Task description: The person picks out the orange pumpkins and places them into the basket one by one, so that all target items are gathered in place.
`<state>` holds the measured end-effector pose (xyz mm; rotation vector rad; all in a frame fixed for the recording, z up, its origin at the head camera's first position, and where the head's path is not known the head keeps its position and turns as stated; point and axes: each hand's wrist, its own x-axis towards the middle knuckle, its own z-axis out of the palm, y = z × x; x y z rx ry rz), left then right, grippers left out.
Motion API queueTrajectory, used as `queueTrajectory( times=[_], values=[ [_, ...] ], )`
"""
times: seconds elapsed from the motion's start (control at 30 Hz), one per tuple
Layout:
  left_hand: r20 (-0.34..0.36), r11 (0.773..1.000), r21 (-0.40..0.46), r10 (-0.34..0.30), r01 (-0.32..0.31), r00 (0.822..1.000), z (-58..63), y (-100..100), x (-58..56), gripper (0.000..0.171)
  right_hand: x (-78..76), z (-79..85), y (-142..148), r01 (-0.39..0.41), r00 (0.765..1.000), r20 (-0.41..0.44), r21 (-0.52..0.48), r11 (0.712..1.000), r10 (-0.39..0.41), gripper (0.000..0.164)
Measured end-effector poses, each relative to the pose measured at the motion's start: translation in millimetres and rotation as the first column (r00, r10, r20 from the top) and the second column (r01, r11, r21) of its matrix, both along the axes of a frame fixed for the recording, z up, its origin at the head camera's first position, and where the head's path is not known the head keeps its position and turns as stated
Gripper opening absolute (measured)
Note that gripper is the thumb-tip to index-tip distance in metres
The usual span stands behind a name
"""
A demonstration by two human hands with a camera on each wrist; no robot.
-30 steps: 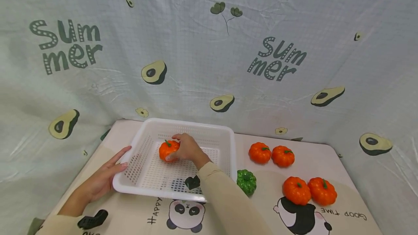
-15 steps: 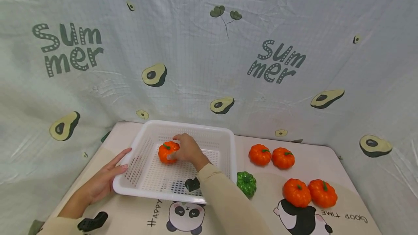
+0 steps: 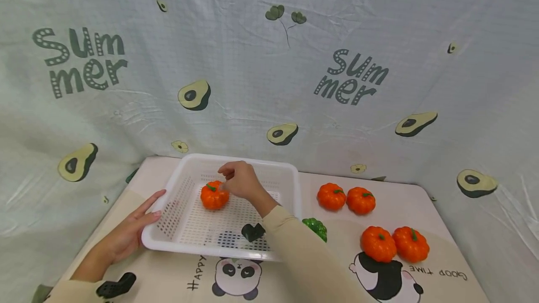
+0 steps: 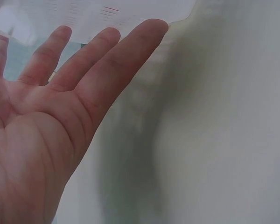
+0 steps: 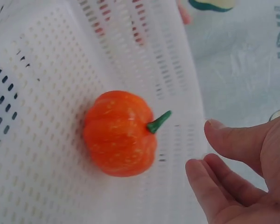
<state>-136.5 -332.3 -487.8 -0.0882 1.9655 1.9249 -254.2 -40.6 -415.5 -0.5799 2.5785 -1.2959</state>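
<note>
An orange toy pumpkin with a green stem sits in the left part of a white perforated plastic basket. Just above and to the right of it hovers my right hand, holding nothing; in the right wrist view a gap separates its bent fingers from the pumpkin. My left hand has its fingers extended against the basket's left wall. The left wrist view shows the palm of the left hand and fingertips at the basket's side.
Two orange pumpkins lie right of the basket. Another pair of pumpkins sits nearer the front right. A green pumpkin is beside the basket's right wall, partly hidden by my sleeve. A printed cloth hangs behind the table.
My right hand has let go of the orange pumpkin and risen slightly away from it. The pumpkin stays in the basket. My left hand keeps its place at the basket's left wall.
</note>
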Motion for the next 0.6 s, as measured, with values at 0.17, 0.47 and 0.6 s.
queueTrajectory(
  times=[0.17, 0.47, 0.6],
  values=[
    [0.003, 1.000, -0.008, 0.002, -0.002, 1.000, -0.4, 0.8, -0.2, 0.065, 5.1, 13.0, 10.2, 0.016, 1.000, 0.022, -0.059, 0.998, -0.015, 0.024],
    [-0.002, 1.000, -0.016, -0.007, 0.007, 1.000, 0.0, -0.8, -1.0, 0.066, 17.0, 33.0, 37.4, 0.028, 0.997, 0.079, -0.188, 0.982, -0.013, 0.019],
    [0.003, 1.000, -0.022, -0.008, 0.008, 1.000, 0.0, -0.2, -0.5, 0.066, 22.1, 37.5, 49.9, 0.016, 0.997, 0.076, -0.208, 0.978, 0.000, 0.017]
  ],
)
